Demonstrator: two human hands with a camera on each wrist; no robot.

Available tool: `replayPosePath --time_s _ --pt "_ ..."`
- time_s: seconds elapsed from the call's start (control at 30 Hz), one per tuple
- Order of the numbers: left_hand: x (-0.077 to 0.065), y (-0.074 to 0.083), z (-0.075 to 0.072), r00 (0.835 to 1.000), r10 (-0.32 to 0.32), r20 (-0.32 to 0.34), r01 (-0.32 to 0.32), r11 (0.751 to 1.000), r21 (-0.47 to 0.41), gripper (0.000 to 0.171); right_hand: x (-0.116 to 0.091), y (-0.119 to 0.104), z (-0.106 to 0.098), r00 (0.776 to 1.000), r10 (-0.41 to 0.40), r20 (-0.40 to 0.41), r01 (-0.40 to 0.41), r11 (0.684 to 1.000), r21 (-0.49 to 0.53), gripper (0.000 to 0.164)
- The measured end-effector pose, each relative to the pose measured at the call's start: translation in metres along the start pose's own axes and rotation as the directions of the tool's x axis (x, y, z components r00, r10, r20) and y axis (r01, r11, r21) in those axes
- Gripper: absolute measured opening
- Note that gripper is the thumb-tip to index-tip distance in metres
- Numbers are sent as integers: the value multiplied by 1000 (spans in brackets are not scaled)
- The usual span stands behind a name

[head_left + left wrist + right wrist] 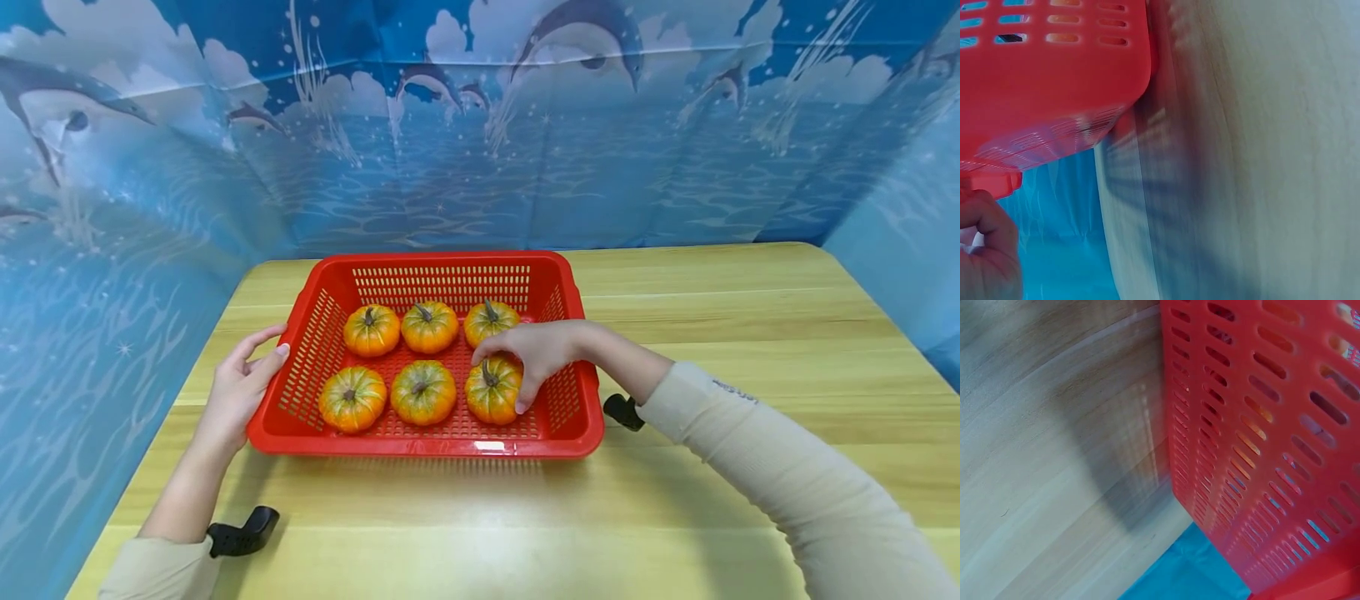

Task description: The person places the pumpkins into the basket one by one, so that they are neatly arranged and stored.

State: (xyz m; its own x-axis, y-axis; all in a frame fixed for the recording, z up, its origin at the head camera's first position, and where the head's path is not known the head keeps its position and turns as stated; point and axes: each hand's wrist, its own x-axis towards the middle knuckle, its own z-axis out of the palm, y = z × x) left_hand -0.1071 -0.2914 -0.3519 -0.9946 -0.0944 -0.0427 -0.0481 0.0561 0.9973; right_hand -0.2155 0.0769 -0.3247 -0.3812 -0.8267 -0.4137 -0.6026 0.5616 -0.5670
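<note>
A red plastic basket (pixel 423 447) with slotted walls stands on the table and has several small orange pumpkins in it, laid out in two rows. My right hand (pixel 542 348) reaches over the basket's right side and grips the front-right pumpkin (pixel 489 398), thumb at its right and fingers at its upper left. Behind that one sits another pumpkin (pixel 491 321). At the left rim, my left hand (pixel 243 385) holds the basket's edge; the left wrist view shows this hand (pixel 988 250) with bent fingers by the rim. The right wrist view shows only the basket's outer wall (pixel 1260 425), with the hand hidden.
The wooden table (pixel 750 333) extends to the right and in front of the basket. A blue curtain printed with dolphins (pixel 465 183) hangs behind and at both sides. Black devices sit at the left wrist (pixel 243 533) and the right wrist (pixel 624 412).
</note>
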Motion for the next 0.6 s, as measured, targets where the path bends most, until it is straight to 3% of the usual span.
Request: replayPosePath --time_s 0.37,0.6 --pt "-1 1 -1 1000 -3 5 3 1000 11 52 4 4 0 998 -55 12 55 998 26 76" --pt "-1 3 -1 1000 -16 18 16 1000 12 51 2 1 -1 999 -48 8 48 999 23 74"
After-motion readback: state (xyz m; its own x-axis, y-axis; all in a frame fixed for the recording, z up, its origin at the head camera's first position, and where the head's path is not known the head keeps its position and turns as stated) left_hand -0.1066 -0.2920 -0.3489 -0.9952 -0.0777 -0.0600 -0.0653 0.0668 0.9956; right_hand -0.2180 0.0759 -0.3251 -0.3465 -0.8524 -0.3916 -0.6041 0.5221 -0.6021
